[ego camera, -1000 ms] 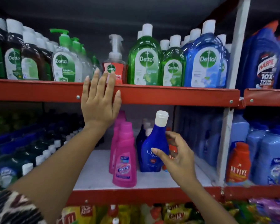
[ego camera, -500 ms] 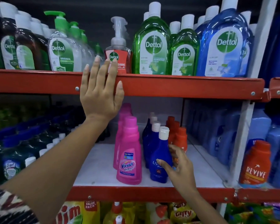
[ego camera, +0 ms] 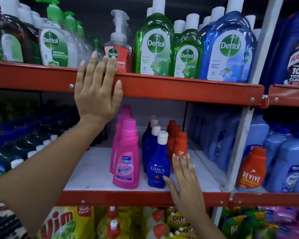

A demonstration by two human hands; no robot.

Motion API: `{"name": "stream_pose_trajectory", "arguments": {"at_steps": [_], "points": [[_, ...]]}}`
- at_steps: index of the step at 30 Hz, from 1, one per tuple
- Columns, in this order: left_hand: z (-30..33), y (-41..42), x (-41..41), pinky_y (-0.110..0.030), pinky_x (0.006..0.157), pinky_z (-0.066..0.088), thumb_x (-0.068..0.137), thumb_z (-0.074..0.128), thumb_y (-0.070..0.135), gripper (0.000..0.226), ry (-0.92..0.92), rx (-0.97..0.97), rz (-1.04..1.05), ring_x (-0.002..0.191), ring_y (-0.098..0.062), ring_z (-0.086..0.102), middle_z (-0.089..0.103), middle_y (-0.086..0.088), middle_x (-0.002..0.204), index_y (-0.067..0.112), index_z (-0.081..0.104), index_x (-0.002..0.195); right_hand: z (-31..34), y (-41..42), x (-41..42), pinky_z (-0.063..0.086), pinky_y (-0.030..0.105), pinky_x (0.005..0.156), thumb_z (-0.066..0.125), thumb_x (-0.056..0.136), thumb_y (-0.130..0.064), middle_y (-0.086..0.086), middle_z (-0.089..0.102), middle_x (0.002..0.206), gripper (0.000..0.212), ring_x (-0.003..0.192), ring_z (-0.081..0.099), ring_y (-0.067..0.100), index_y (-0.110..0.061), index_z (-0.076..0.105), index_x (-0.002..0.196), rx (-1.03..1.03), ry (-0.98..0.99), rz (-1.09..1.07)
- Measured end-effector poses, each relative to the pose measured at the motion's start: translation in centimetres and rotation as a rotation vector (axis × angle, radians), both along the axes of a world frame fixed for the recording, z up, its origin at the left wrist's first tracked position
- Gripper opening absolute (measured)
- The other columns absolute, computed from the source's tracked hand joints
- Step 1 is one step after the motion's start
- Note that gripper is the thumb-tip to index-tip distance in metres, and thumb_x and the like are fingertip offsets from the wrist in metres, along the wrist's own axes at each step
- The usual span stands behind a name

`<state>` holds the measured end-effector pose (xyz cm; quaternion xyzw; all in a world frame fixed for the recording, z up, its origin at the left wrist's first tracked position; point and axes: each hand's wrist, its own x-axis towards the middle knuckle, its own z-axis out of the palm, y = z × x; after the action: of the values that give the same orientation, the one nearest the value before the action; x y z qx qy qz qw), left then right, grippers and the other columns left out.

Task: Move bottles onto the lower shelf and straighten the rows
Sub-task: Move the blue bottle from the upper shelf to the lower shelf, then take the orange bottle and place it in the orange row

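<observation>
The small dark-blue plastic bottle with a white flip cap and "UJALA" label (ego camera: pixel 158 167) stands upright at the front of its row on the white lower shelf (ego camera: pixel 93 171), just beside the pink plastic Vanish bottle (ego camera: pixel 127 161) on one side and the row of small orange plastic bottles (ego camera: pixel 179 144) on the other. Judging by its size, it should be light and stiff enough not to give under the fingers, though its smooth, glossy wall is probably slippery and its tall, narrow, flared shape looks easy to tip with a nudge near the cap. The broad lower body, about label height, seems the safest place to take hold or to push when squaring the row. The person's right hand (ego camera: pixel 185 178) reaches up from below with the fingers spread and loosely extended, gripping nothing; the thumb tip touches or nearly touches the blue bottle's lower right side, and the fingertips lie in front of the foremost orange bottle. The left hand (ego camera: pixel 97 90) is flat and open, palm against the red metal edge of the upper shelf (ego camera: pixel 179 87), fingers reaching above its lip, apparently bracing, with the forearm slanting up from the lower left.
</observation>
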<state>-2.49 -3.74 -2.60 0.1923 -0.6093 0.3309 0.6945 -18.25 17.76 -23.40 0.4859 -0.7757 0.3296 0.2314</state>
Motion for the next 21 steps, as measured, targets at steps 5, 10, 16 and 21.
{"name": "stream_pose_trajectory", "arguments": {"at_steps": [5, 10, 16, 21], "points": [[-0.2, 0.2, 0.2, -0.047, 0.118, 0.023, 0.105, 0.032, 0.031, 0.048, -0.011, 0.018, -0.033, 0.14, -0.034, 0.039, 0.054, -0.015, 0.142, 0.009, 0.043, 0.146, -1.3, 4.0, -2.2, -0.002, 0.032, 0.121, 0.035, 0.096, -0.05, 0.003, 0.013, 0.162, 0.067, 0.15, -0.006, 0.013, -0.021, 0.015, 0.153, 0.017, 0.15, -0.225], [-0.2, 0.4, 0.2, -0.045, 0.12, 0.017, 0.105, 0.031, 0.032, 0.048, -0.011, 0.038, -0.055, 0.142, -0.034, 0.036, 0.05, -0.015, 0.145, 0.011, 0.039, 0.148, -0.6, 8.8, -4.8, 0.023, 0.047, 0.117, 0.038, 0.094, -0.045, 0.013, 0.028, 0.158, 0.066, 0.148, 0.016, 0.027, -0.01, 0.03, 0.149, -0.121, 0.135, -0.394], [-0.3, 0.4, 0.2, -0.041, 0.121, 0.014, 0.105, 0.03, 0.031, 0.048, -0.003, 0.031, -0.051, 0.142, -0.034, 0.034, 0.05, -0.016, 0.145, 0.012, 0.039, 0.148, 1.8, 12.2, -9.0, 0.033, 0.058, 0.11, 0.042, 0.094, -0.042, 0.021, 0.029, 0.154, 0.064, 0.142, 0.025, 0.036, -0.007, 0.03, 0.145, -0.407, -0.082, -0.491], [-0.4, 0.5, 0.1, -0.038, 0.122, 0.011, 0.105, 0.029, 0.031, 0.048, -0.002, 0.027, -0.055, 0.142, -0.034, 0.035, 0.051, -0.016, 0.144, 0.011, 0.039, 0.147, 3.5, 12.9, -11.6, 0.036, 0.056, 0.104, 0.042, 0.093, -0.045, 0.024, 0.036, 0.147, 0.066, 0.135, 0.034, 0.04, -0.008, 0.026, 0.146, -0.445, -0.138, -0.487]]}}
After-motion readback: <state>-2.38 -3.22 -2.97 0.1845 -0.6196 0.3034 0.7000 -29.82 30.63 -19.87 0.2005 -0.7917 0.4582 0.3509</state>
